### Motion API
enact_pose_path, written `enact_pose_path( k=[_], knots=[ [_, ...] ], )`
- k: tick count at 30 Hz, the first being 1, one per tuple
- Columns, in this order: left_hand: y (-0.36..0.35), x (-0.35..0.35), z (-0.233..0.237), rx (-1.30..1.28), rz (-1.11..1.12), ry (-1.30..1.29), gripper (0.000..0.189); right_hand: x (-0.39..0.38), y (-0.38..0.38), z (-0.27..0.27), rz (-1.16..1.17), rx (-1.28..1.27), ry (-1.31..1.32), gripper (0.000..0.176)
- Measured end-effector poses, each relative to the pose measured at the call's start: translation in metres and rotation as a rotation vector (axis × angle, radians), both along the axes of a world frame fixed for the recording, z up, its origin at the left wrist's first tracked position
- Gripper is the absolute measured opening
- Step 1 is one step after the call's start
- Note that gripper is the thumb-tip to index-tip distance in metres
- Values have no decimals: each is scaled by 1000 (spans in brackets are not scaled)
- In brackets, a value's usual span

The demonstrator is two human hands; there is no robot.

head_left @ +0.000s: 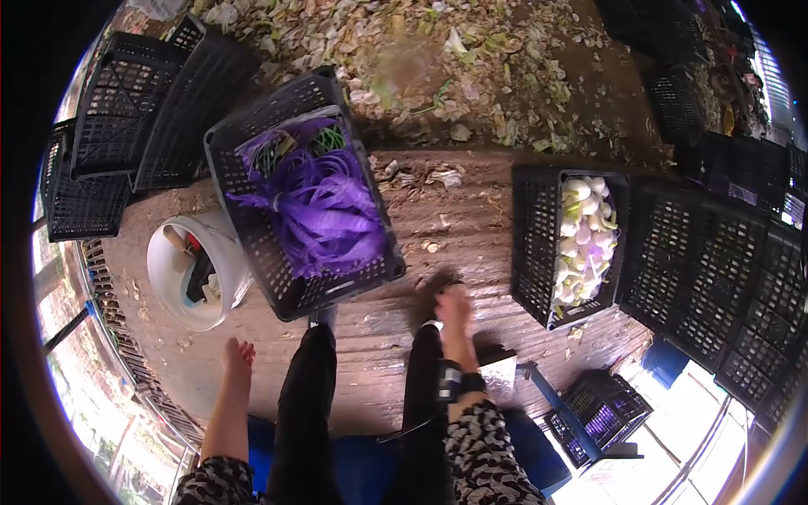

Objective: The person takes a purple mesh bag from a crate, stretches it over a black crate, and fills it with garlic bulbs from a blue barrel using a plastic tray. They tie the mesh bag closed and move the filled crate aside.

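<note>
A black crate (pixel 305 296) holds a bundle of purple mesh strips (pixel 324 202) and some green ties (pixel 330 139). My left hand (pixel 239 353) hangs over the floor below a white bucket (pixel 231 252), touching nothing, its fingers slightly apart. Near my right knee is my right hand (pixel 455 308), blurred; whether it holds anything cannot be made out. On my right wrist there is a dark band. To the right, another black crate (pixel 537 244) contains white bulbs (pixel 582 244) with purple mesh beside them. Inside the bucket are a wooden handle and dark and blue items.
Black crates (pixel 118 109) are stacked at the upper left. More crates (pixel 686 252) line the right side, and one (pixel 599 412) stands at the lower right near a blue bar (pixel 560 408). Leaf and peel scraps (pixel 505 67) cover the ground ahead.
</note>
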State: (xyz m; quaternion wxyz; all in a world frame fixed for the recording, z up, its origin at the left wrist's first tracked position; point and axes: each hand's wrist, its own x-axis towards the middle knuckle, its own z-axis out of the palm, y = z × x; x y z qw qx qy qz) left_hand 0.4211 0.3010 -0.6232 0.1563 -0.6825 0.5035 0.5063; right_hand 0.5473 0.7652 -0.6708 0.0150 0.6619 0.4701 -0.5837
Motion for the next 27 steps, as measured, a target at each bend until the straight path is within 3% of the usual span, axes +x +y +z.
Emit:
enact_pose_path(
  k=[1,3,4,5,6,7,9,10,11,14,15,17,18,19,21,22,25,27],
  knots=[
    [7,12,0,-19,-259,-12,29,37,37,2,74,221,-204,31],
    [35,29,4,450,-124,172,12,112,109,17,497,445,-795,57],
    [85,25,26,447,-126,146,9,136,143,30,841,333,-1085,71],
    [151,18,58,442,-126,119,7,143,168,50,1082,117,-1181,84],
    [201,20,78,447,-272,139,8,240,204,-14,1179,395,-1088,76],
    [240,28,88,449,-416,160,8,248,230,-16,1187,394,-1088,76],
    [278,61,77,550,-644,88,13,247,258,-16,345,38,-185,44],
    [283,82,63,582,-715,-35,15,242,260,-16,348,29,-185,44],
    [284,99,50,613,-784,-158,16,234,260,-13,521,87,-396,44],
    [290,114,39,630,-967,-141,18,210,256,-3,1030,283,-1023,46],
    [289,119,37,627,-960,-143,18,229,259,-7,1038,281,-1022,46],
    [289,121,29,534,-988,-81,17,255,266,-19,761,323,-477,27],
    [293,120,30,530,-988,-80,17,243,257,-17,593,283,-461,19],
    [298,122,32,517,-984,-127,16,223,245,-6,591,277,-466,19],
    [303,127,35,501,-987,-178,16,163,222,21,-487,42,-149,21],
    [305,129,35,538,-1000,-159,15,160,219,21,-497,42,-148,21],
    [304,131,24,598,-1024,-118,15,159,229,39,1277,543,-667,30],
    [305,128,20,608,-1020,-99,15,161,233,35,1133,480,-697,35]
  ],
)
